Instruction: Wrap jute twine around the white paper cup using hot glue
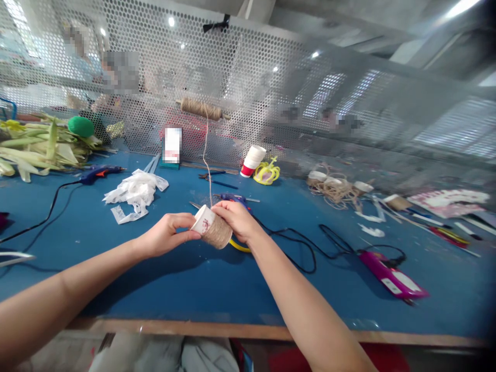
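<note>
Between my two hands a white paper cup (211, 227) is held tilted above the table, its mouth toward the upper left. Twine is wound round much of its side, and a printed mark shows on the bare part. My left hand (170, 233) pinches the cup at its left end, thumb below. My right hand (237, 219) grips the wound side, its fingers by the twine strand (207, 155). That strand runs up to a twine spool (201, 109) mounted on the mesh panel. Just behind my right hand lies a blue glue gun (234, 198), partly hidden.
White plastic (137, 191), another glue gun (101, 173) and corn husks (42, 144) lie left. Stacked paper cups (252, 160) and a yellow crown-shaped piece (266, 173) stand behind. At right are twine-wrapped cups (333, 186), black cable and a purple power strip (393, 275). A perforated panel (251, 98) closes the back.
</note>
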### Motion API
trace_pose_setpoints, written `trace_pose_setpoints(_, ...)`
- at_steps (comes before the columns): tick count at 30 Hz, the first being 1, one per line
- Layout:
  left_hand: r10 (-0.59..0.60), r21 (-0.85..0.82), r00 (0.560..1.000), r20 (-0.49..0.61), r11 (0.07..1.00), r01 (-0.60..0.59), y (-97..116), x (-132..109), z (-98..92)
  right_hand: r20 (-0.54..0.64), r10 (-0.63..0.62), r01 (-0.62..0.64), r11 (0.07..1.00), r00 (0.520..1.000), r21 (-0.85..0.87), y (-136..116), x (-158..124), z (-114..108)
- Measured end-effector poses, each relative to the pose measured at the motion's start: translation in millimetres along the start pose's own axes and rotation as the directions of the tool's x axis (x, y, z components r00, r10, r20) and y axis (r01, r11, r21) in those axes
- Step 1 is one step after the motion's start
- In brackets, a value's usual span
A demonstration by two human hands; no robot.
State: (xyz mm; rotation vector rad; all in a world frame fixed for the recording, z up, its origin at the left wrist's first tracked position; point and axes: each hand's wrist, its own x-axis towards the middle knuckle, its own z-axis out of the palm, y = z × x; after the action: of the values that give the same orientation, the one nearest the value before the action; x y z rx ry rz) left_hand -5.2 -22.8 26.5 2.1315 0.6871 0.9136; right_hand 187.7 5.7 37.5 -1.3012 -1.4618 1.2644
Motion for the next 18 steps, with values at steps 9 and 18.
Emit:
trace_pose_setpoints(9,0.006,0.034,0.990,-0.144,0.999,-0.001,-8.0,2.7,-1.3,0.230,0.076,-0.107,0.987,0.970,0.124,-20.9,-14.5,-13.3)
trace_pose_setpoints(18,-0.301,-0.308,0.953,0.017,0.906,0.292,-5.3,4.6,-4.0,0.241,-0.201,0.283,0.878,0.950,-0.386,-9.8,-13.8,-1.5)
